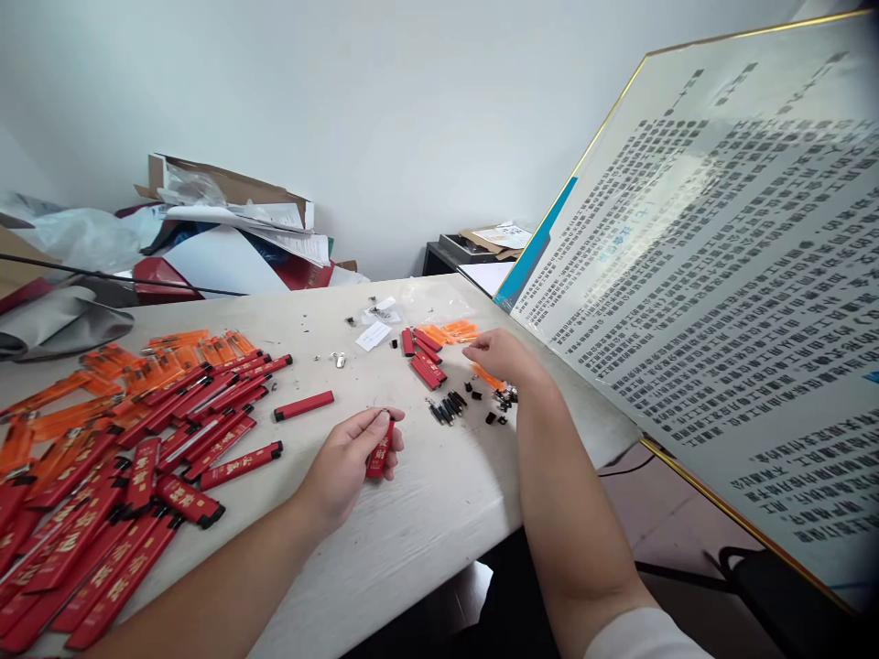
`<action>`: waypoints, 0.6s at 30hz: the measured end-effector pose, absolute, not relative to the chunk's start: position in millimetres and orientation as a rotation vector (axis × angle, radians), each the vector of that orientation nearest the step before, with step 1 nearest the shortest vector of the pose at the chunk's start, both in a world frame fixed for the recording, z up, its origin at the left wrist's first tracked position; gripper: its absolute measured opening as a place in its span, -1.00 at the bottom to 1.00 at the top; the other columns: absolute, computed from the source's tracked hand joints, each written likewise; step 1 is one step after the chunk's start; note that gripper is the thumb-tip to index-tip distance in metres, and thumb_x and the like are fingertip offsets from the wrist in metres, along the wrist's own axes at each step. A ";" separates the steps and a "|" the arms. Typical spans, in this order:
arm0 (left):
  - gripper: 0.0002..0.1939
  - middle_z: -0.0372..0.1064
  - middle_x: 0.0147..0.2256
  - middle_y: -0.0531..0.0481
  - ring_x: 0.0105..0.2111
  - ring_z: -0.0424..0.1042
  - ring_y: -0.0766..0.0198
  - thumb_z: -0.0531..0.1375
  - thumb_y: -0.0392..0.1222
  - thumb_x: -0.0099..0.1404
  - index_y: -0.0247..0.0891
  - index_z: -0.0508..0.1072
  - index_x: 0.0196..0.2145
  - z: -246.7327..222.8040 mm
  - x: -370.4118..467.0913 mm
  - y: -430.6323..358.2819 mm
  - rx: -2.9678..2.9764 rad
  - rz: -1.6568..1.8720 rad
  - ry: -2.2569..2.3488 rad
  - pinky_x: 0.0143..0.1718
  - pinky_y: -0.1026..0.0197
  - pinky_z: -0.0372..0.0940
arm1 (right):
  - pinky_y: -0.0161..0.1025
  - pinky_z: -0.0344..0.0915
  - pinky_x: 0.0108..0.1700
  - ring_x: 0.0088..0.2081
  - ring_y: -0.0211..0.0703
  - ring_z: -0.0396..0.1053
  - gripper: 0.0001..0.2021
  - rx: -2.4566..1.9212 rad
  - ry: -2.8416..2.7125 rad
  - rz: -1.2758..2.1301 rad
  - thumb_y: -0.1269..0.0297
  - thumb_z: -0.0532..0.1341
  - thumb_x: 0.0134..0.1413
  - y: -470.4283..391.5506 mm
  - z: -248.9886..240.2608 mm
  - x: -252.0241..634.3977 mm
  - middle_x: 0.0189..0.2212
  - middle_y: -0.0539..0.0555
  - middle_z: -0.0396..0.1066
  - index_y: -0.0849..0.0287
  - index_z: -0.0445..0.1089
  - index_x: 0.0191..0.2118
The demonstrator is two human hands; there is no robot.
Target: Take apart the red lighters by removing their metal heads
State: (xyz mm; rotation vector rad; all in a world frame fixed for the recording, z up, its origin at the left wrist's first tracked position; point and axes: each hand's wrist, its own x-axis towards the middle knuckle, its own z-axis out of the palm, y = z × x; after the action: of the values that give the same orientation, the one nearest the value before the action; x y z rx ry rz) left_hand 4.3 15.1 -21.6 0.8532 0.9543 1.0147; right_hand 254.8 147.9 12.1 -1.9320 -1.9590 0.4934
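Note:
My left hand (361, 458) is closed around a red lighter case (378, 453) with gold characters, held upright above the table. To the right, my right hand (500, 353) has its fingertips pinched together beside some orange lighter bodies (450, 331); whatever is between them is too small to make out. Several red cases (428, 372) lie just left of that hand. Below it are dark slim parts (448, 408), small black caps (473, 392) and small metal pieces (506, 398). One red case (303, 405) lies alone left of my left hand.
A big pile of red cases (89, 531) and orange lighter bodies (171, 357) covers the table's left side. A white label (374, 336) lies toward the back. A large framed text board (687, 275) leans along the right edge. Papers and cardboard (226, 210) are heaped behind the table.

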 end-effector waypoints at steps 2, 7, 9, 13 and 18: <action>-0.62 0.34 -0.44 0.03 -0.52 0.27 0.35 0.22 0.07 0.22 -0.28 0.43 -0.16 -21.4 4.1 14.9 0.851 1.015 0.955 -0.52 0.26 0.20 | -0.27 -0.03 -0.51 -0.59 -0.30 0.11 -0.69 -1.891 -1.958 0.482 0.12 0.16 0.06 147.8 10.9 254.1 -0.67 -0.06 0.19 0.17 0.28 -0.59; -0.66 0.35 -0.44 0.02 -0.48 0.28 0.33 0.21 0.04 0.24 -0.27 0.43 -0.16 -20.4 3.0 15.4 0.836 1.025 0.962 -0.45 0.25 0.20 | -0.28 -0.08 -0.52 -0.60 -0.33 -0.01 -0.68 -1.817 -1.947 0.477 0.13 0.12 0.08 150.2 6.3 253.1 -0.68 -0.10 0.05 0.16 0.16 -0.59; -0.69 0.36 -0.43 0.01 -0.44 0.29 0.33 0.20 0.02 0.27 -0.27 0.44 -0.17 -20.5 2.4 16.3 0.848 1.035 0.955 -0.40 0.25 0.18 | -0.28 -0.09 -0.52 -0.60 -0.34 -0.04 -0.69 -1.798 -1.940 0.479 0.15 0.11 0.08 151.1 5.0 252.8 -0.67 -0.10 0.01 0.16 0.13 -0.59; -0.71 0.41 -0.37 -0.03 -0.30 0.32 0.28 0.23 -0.01 0.25 -0.26 0.46 -0.17 -21.7 1.9 17.2 0.850 1.063 0.900 -0.32 0.25 0.15 | -0.28 -0.10 -0.52 -0.60 -0.34 -0.07 -0.68 -1.773 -1.932 0.487 0.15 0.10 0.09 150.9 4.8 251.0 -0.67 -0.10 -0.03 0.15 0.10 -0.59; -0.68 0.44 -0.30 -0.05 -0.33 0.26 0.30 0.29 0.00 0.20 -0.23 0.47 -0.17 -22.5 2.2 15.2 0.916 1.049 0.824 -0.31 0.23 0.14 | -0.28 -0.08 -0.50 -0.58 -0.33 -0.05 -0.67 -1.739 -1.951 0.496 0.14 0.09 0.10 148.9 6.5 246.4 -0.66 -0.09 -0.05 0.16 0.09 -0.60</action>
State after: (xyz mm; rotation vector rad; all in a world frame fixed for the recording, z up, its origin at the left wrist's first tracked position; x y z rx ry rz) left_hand 2.2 15.2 -22.5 0.9164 0.8244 1.0490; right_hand 246.4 148.9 6.5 -1.7387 -1.9512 0.4957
